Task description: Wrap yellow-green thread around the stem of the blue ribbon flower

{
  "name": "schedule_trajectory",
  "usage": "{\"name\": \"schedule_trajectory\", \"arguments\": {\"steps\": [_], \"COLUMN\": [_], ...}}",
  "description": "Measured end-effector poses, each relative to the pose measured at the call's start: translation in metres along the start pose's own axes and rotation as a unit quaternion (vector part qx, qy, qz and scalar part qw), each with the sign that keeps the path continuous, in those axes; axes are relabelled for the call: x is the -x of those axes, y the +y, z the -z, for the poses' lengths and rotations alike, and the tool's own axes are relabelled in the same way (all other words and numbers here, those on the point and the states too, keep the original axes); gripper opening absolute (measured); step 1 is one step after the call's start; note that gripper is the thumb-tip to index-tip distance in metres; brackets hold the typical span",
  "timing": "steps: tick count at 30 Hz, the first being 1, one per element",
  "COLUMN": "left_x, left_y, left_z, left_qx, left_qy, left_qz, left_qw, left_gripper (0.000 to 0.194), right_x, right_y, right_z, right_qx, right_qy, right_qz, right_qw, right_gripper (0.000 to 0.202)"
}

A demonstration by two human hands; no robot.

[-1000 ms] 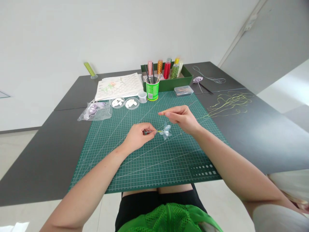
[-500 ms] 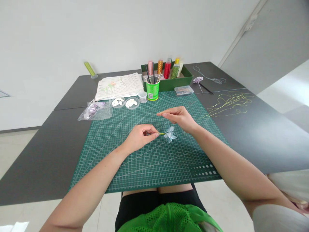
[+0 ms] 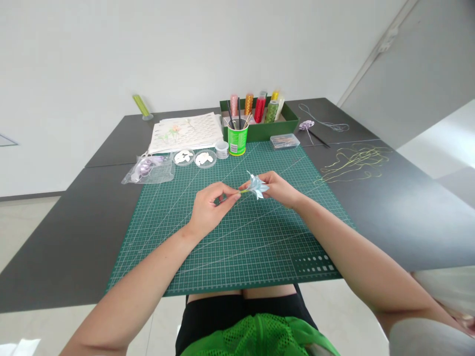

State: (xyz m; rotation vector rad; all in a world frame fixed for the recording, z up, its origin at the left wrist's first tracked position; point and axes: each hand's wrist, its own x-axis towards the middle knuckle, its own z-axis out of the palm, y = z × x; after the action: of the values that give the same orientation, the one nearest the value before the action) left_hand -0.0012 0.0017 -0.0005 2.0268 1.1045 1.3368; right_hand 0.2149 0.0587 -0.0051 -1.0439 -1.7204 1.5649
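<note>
Where the pale-blue flower (image 3: 259,187) points: rightward, green stem (image 3: 244,191) running left to right;
Left hand (image 3: 211,203): thumb and finger pinched on stem;
Right hand (image 3: 281,190): nearer petals, behind; grip hidden

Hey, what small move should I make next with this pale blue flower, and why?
I'd perhaps steady the pale blue flower with your right hand, because that hand sits right behind it, while your left hand pinches its green stem.

Flower (image 3: 259,187) at right hand (image 3: 282,190): sheer, faintly shiny. Mat (image 3: 222,257) below: smooth, matt. Bag (image 3: 159,171) beyond left hand (image 3: 212,203): clear, crinkled plastic. Sheets (image 3: 208,131) farther beyond: matt paper. Table (image 3: 393,217) right of right hand: smooth, soft sheen.
</note>
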Motion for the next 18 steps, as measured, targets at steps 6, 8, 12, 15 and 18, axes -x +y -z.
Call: {"name": "schedule_trajectory", "arguments": {"steps": [6, 8, 12, 15, 18], "left_x": [0.002, 0.002, 0.0, -0.002, -0.005], "left_y": [-0.001, -0.002, -0.006, -0.009, -0.013], "left_z": [0.0, -0.002, -0.006, -0.009, -0.01], "left_qx": [-0.018, 0.03, 0.173, 0.274, 0.376], "left_qy": [0.066, 0.077, 0.083, 0.07, 0.071], "left_qz": [0.014, 0.053, 0.137, 0.203, 0.272], "left_qw": [0.998, 0.995, 0.972, 0.938, 0.883], "left_gripper": [0.012, 0.012, 0.012, 0.013, 0.015], "right_x": [0.003, 0.004, 0.005, 0.006, 0.006], "right_y": [0.001, -0.002, -0.003, -0.001, 0.0], "right_z": [-0.006, -0.009, -0.016, -0.02, -0.023], "right_qx": [0.005, 0.007, 0.009, 0.004, -0.079], "right_qy": [-0.051, -0.064, -0.076, -0.068, -0.044], "right_qz": [-0.006, -0.002, -0.01, -0.017, -0.019], "right_qw": [0.999, 0.998, 0.997, 0.998, 0.996], "right_gripper": [0.04, 0.042, 0.043, 0.04, 0.034]}}
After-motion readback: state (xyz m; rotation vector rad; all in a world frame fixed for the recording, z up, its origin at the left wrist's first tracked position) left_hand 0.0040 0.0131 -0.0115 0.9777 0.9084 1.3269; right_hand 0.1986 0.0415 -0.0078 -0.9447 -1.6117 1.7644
